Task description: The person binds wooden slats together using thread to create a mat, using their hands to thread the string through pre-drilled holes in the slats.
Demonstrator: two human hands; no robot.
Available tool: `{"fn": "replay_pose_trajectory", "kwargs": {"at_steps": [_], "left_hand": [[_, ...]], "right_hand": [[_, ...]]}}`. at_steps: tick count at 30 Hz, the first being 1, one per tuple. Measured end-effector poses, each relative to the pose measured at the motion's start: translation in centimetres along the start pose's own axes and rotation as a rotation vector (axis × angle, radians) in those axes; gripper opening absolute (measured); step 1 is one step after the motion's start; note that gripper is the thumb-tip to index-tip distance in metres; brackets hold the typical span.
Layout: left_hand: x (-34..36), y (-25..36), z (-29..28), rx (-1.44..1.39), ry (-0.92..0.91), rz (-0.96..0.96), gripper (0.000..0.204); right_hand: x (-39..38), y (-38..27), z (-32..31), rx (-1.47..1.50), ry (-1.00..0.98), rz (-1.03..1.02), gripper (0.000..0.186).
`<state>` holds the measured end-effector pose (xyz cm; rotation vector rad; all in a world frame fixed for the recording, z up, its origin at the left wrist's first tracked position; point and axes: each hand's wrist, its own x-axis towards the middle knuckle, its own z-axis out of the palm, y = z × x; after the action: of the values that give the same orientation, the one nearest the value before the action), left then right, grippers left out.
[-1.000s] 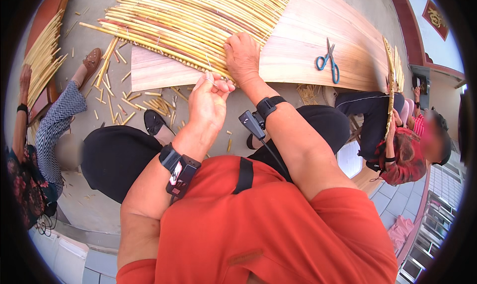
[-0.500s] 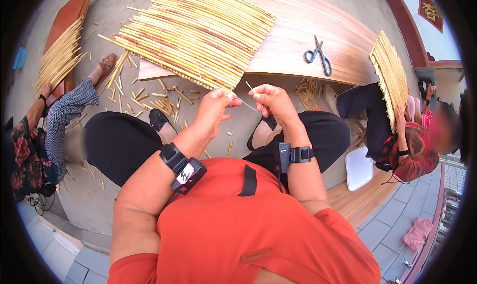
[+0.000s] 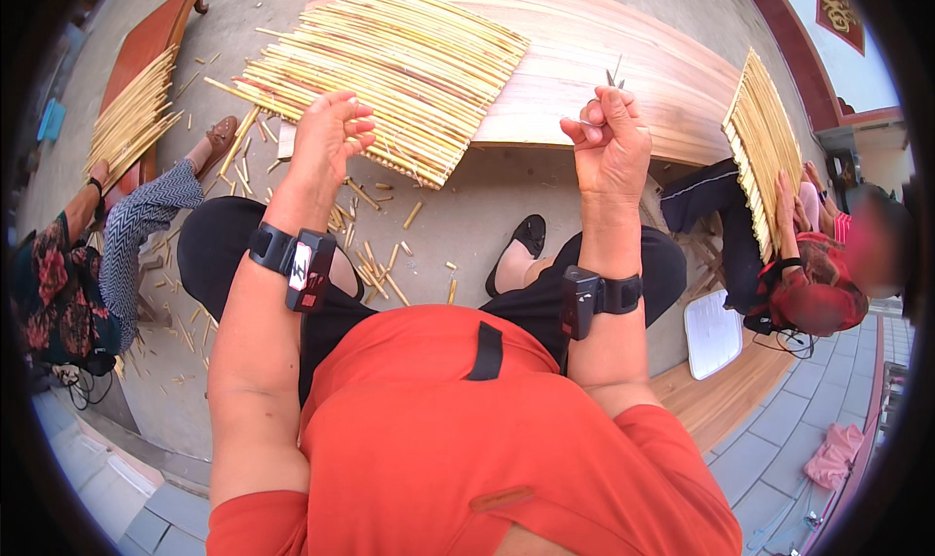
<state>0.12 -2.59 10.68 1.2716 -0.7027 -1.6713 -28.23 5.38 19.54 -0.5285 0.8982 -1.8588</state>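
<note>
A mat of yellow straw-like sticks (image 3: 390, 64) lies on the wooden table, its near corner over the edge. My left hand (image 3: 331, 132) is at the mat's near left side, fingers loosely curled and apart, with nothing visible in it. At the table's near edge, my right hand (image 3: 614, 142) is raised with its fingers closed. A thin needle (image 3: 619, 64) seems to stick up from its fingertips. Scissors (image 3: 611, 77) show only their tips behind this hand; the handles are hidden. Any thread is too fine to follow.
The wooden table (image 3: 623, 35) stretches away to the right. Cut stick pieces (image 3: 385, 269) litter the floor. To the right, a person holds another stick mat (image 3: 765, 147). At left, another person's hand touches sticks (image 3: 136, 118) on a red-brown bench (image 3: 146, 40). A white tray (image 3: 711, 332) lies low right.
My hands have moved apart, left hand leftward and right hand right and up, in front of the scissors. My left fingers have let go of the mat's corner. The view has shifted slightly.
</note>
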Motion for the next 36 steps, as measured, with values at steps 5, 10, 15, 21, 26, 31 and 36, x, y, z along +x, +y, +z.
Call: {"fn": "replay_pose_trajectory", "kwargs": {"at_steps": [5, 10, 15, 21, 26, 31, 36], "left_hand": [[-1.4, -7.9, -1.7, -0.003, 0.319, -0.322, 0.066], [0.1, -10.9, -2.1, -0.19, 0.112, -0.449, 0.098], [1.6, -11.3, -1.9, -0.186, 0.082, -0.387, 0.086], [1.6, -11.8, -1.3, -0.255, 0.014, -0.4, 0.057], [1.7, -11.9, -0.6, -0.254, 0.068, -0.401, 0.044], [1.6, -11.6, -0.5, -0.249, 0.079, -0.388, 0.041], [1.6, -11.6, -0.4, -0.26, 0.067, -0.374, 0.04]], "right_hand": [[-0.7, 3.1, -0.7, -0.641, -0.136, 0.056, 0.009], [-1.6, 5.4, 0.5, -1.285, -0.376, 0.078, 0.011], [-1.1, 8.2, 0.5, -1.582, -0.673, 0.037, 0.014], [-1.3, 12.3, 1.5, -1.708, -0.814, 0.078, 0.015], [-0.6, 13.5, 2.0, -1.795, -0.779, 0.033, 0.012], [0.4, 13.9, 1.9, -1.82, -0.772, 0.034, 0.012], [0.5, 14.0, 1.9, -1.828, -0.795, 0.042, 0.012]]}}
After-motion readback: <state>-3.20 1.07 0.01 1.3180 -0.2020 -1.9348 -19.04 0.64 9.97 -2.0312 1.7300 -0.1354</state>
